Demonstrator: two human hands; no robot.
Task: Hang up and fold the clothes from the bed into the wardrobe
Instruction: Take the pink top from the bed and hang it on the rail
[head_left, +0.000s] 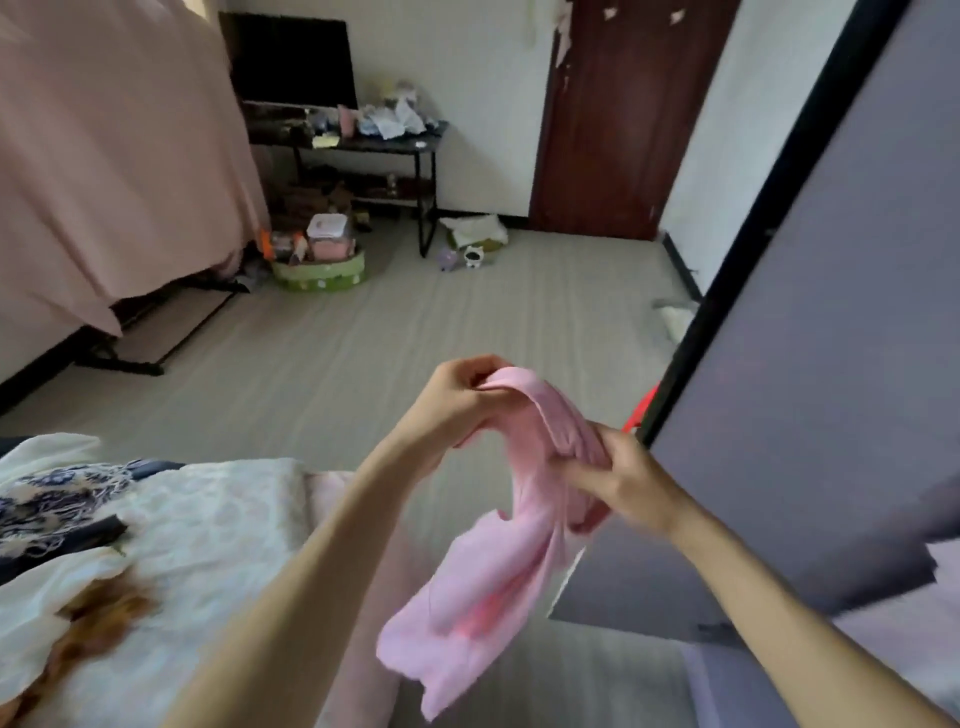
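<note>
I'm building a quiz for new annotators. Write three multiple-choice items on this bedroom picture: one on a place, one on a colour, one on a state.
1. Where is the television?
A. On the floor
B. On the dark table by the far wall
C. On the bed

2. What colour is the garment being held?
A. Pink
B. Green
C. Black

3. How is the garment held?
A. Left hand only
B. Lying loose on the bed
C. Both hands grip it

Answers:
1 B, the screen stands on the table against the far wall.
2 A, the cloth is plainly pink.
3 C, the left hand and the right hand each pinch its upper part, and it hangs above the floor.
</note>
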